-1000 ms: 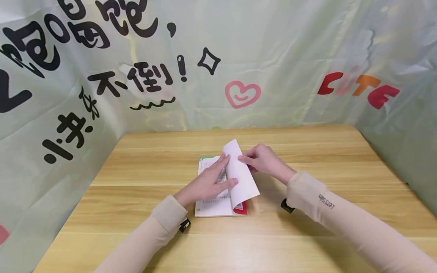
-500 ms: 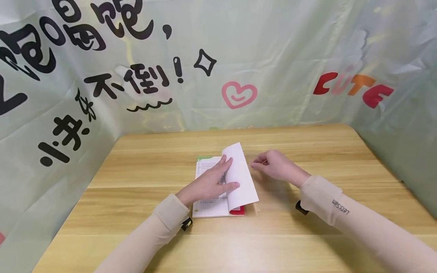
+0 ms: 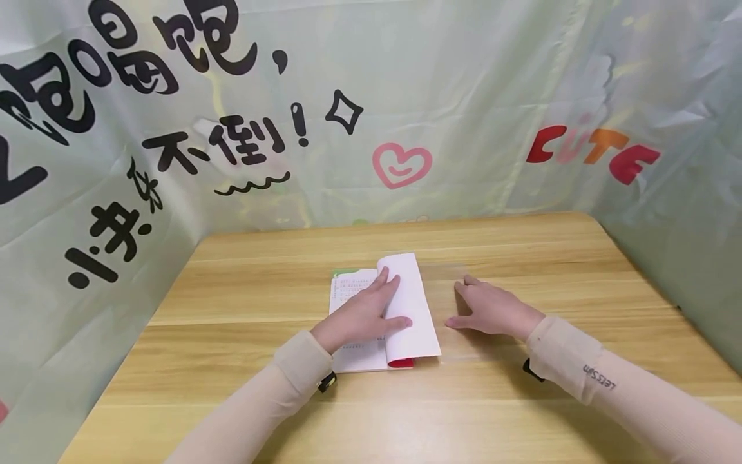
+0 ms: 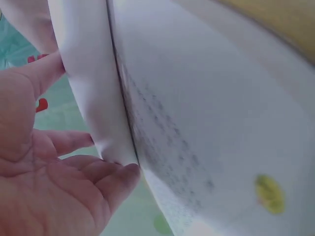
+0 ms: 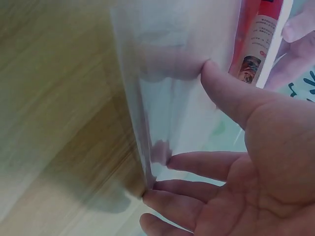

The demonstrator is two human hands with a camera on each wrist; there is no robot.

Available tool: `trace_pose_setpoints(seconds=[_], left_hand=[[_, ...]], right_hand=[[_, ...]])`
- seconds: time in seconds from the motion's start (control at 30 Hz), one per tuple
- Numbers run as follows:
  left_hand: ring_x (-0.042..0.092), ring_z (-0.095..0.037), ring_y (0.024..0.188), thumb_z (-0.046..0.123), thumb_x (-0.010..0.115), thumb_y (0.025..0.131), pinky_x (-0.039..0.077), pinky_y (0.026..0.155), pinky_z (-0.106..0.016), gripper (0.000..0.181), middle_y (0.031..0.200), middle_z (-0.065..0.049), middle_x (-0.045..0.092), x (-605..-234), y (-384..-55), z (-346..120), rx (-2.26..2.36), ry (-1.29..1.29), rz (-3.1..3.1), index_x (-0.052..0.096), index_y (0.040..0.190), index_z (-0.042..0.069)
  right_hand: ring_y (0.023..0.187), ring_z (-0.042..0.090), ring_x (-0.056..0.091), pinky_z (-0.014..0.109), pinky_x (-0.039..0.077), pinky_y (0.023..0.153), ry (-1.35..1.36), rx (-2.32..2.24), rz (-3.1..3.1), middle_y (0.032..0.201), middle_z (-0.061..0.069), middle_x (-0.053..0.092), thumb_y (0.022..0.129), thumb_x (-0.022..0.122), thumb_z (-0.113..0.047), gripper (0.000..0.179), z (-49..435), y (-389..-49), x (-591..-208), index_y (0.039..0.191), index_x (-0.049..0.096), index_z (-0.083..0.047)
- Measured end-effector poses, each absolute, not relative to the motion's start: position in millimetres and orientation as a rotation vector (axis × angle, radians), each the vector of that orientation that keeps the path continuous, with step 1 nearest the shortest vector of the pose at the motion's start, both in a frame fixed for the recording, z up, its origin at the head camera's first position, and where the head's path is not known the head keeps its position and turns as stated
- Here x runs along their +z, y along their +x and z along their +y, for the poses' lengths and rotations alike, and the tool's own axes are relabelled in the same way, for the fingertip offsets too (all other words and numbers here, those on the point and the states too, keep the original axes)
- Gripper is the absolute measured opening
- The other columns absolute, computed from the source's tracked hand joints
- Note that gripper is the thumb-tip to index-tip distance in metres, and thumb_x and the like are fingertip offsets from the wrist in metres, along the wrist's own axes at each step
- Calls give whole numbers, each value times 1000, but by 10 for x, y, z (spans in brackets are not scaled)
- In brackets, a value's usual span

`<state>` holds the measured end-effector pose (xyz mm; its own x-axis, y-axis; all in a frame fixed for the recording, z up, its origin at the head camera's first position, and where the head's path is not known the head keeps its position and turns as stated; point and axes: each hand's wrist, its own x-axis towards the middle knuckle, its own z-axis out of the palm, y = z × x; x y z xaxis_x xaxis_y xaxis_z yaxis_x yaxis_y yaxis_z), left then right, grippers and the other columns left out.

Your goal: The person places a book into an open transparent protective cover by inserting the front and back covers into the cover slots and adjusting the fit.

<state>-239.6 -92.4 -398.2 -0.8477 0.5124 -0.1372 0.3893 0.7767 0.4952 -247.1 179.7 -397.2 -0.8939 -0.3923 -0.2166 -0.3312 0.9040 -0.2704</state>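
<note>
A thin book point(image 3: 352, 359) lies on the wooden table, its printed page facing up at the left. Over its right side curves a white leaf point(image 3: 413, 296), with a strip of red cover point(image 3: 401, 363) showing underneath. My left hand point(image 3: 361, 317) rests across the leaf, thumb and fingers spread; in the left wrist view its fingertips point(image 4: 129, 169) touch the curved fold. To the right of the leaf lies a clear plastic sheet point(image 5: 170, 110), faint in the head view. My right hand point(image 3: 495, 309) touches this sheet with thumb and fingers apart.
The wooden table point(image 3: 278, 412) reaches back to a pale fabric backdrop point(image 3: 475, 129) with printed lettering and a pink heart. Bands with small black devices sit at both wrists. Green trim point(image 3: 346, 271) shows at the book's top edge.
My right hand has left the leaf's edge, moved right and spread its fingers over the clear sheet. The white leaf has settled lower, with my left hand staying on it.
</note>
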Motion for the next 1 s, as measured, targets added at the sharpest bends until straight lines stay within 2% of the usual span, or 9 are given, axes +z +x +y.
trace_pose_setpoints(seconds=[0.27, 0.43, 0.63, 1.0], left_hand=[[18, -35, 168, 49, 70, 103, 38, 130, -49, 89, 182, -13, 8, -3959, -2379, -731, 498, 620, 2736, 28, 171, 11], [12, -36, 169, 51, 71, 101, 36, 130, -52, 88, 182, -12, 7, -3981, -2361, -685, 478, 566, 2765, 31, 170, 13], [14, -36, 169, 49, 73, 101, 34, 132, -51, 87, 182, -14, 8, -3993, -2365, -684, 464, 564, 2770, 33, 170, 12], [14, -35, 169, 49, 71, 101, 42, 126, -55, 83, 182, -13, 9, -4028, -2363, -599, 348, 576, 2785, 37, 168, 14]], right_hand=[[147, 60, 44, 69, 44, 118, -520, -319, 2777, 161, 47, 33, 98, 77, -50, 93, 1831, -2477, -3981, 155, 43, 15], [149, 60, 42, 68, 42, 119, -542, -321, 2766, 162, 48, 31, 98, 77, -51, 95, 1840, -2481, -3970, 156, 42, 15], [150, 61, 39, 69, 40, 121, -551, -334, 2747, 162, 49, 29, 95, 79, -53, 100, 1850, -2489, -3954, 156, 41, 16], [151, 61, 37, 69, 38, 122, -570, -345, 2741, 161, 50, 28, 91, 81, -58, 108, 1842, -2487, -3958, 156, 40, 17]])
